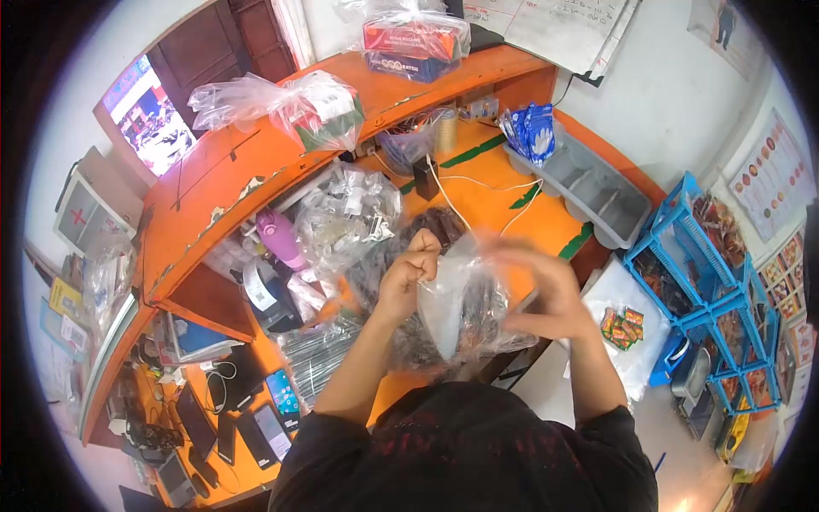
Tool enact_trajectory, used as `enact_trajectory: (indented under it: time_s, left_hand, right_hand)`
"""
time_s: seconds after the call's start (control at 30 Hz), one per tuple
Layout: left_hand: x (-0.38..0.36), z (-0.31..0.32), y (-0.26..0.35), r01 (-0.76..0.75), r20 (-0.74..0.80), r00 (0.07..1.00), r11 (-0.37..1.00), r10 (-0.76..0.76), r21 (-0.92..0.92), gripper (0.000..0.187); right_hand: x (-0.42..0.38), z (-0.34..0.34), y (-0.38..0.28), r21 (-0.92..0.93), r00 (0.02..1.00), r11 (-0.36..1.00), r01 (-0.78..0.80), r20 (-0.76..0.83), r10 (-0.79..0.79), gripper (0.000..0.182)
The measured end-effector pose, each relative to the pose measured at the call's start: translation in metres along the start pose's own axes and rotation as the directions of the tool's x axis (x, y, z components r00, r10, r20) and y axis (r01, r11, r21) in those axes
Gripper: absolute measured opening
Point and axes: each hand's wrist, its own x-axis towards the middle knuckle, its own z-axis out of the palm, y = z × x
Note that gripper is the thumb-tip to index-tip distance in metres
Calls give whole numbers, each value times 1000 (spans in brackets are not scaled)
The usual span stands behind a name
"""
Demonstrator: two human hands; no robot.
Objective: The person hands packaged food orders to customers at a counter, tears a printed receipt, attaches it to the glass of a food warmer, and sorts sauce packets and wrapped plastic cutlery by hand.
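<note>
My left hand [411,275] is closed in a pinch on the rim of a clear plastic bag [456,311]. The bag hangs in front of my chest, with dark contents showing through its lower part. To its right, my right hand [550,294] is blurred by motion, its thumb and fingers apart beside the bag's mouth. Behind the left hand, another clear bag with dark contents [367,269] rests on the orange desk [397,388]. A bundle of thin, dark strips in clear wrap [324,354] lies left of my forearm.
An orange raised counter [192,222] curves along the left and back. A purple bottle [280,239] stands beneath it. Several phones [271,431] lie at lower left. A grey divided tray [589,183] and blue stacked baskets [695,256] are on the right, near small colourful packets [623,328].
</note>
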Motion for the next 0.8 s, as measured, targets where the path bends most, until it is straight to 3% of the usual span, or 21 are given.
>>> enact_trajectory:
  time_s: [0.03, 0.07, 0.1, 0.17, 0.23, 0.27, 0.3, 0.37, 0.4, 0.47, 0.5, 0.57, 0.63, 0.7, 0.73, 0.77, 0.8]
  left_hand:
    - [0, 3, 1, 12, -2, 1000, 992, -13, -127, 30]
    - [4, 8, 6, 44, -15, 999, 989, -47, -141, 31]
    - [7, 11, 7, 43, -12, 999, 988, -45, -146, 31]
    - [15, 16, 7, 88, 118, 992, 941, -52, -326, 30]
    - [23, 25, 8, 120, 209, 977, 929, -47, -351, 28]
    - [25, 30, 9, 157, 291, 956, 916, -47, -368, 27]
    - [28, 35, 13, 161, 295, 954, 915, -49, -370, 27]
    - [32, 43, 23, 160, 386, 922, 946, -41, -282, 24]
    - [32, 45, 27, 170, 418, 907, 952, -49, -256, 22]
    - [31, 49, 39, 159, 446, 893, 970, -61, -186, 22]
    - [32, 51, 45, 144, 469, 880, 983, -72, -118, 22]
    - [28, 51, 50, 117, 437, 897, 989, -65, -93, 22]
    - [24, 47, 43, 118, 379, 922, 990, -79, -81, 22]
    - [21, 42, 38, 109, 388, 918, 993, -81, -50, 22]
    - [20, 40, 38, 89, 405, 913, 995, -59, -54, 17]
    - [21, 38, 36, 71, 420, 907, 996, -40, -60, 14]
    - [24, 31, 22, 137, 380, 923, 974, -60, -180, 45]
  right_hand:
    - [-2, -12, -12, -2, 1000, 1000, -3, 4, 3, 64]
    - [-3, -23, -24, -257, 1000, 966, -6, -9, 4, 64]
    - [-3, -24, -25, -382, 1000, 924, -20, -9, 18, 62]
    - [-4, -25, -26, -614, 999, 788, -42, -8, 46, 59]
    - [1, -20, -25, -580, 988, 813, 39, 146, 57, 51]
    - [2, -16, -20, -475, 986, 872, 122, 157, -53, 46]
    - [3, -14, -17, -476, 987, 871, 118, 152, -50, 46]
    - [3, -11, -15, -466, 920, 872, 153, 389, 46, 42]
    - [4, -7, -15, -467, 921, 871, 152, 386, 46, 42]
    - [5, 3, -16, -508, 819, 858, 73, 521, 239, 40]
    - [7, 7, -15, -514, 824, 855, 74, 514, 238, 40]
    - [5, 13, -7, -211, 779, 977, 20, 616, 118, 35]
    - [3, 21, -3, -94, 798, 995, 35, 601, 29, 33]
    - [4, 32, -13, -151, 841, 985, -85, 519, 152, 30]
    - [4, 37, -13, -237, 827, 951, -197, 481, 291, 27]
    - [1, 37, -6, -242, 831, 950, -199, 472, 294, 27]
    - [-3, 37, 5, -270, 842, 963, 7, 521, 140, 26]
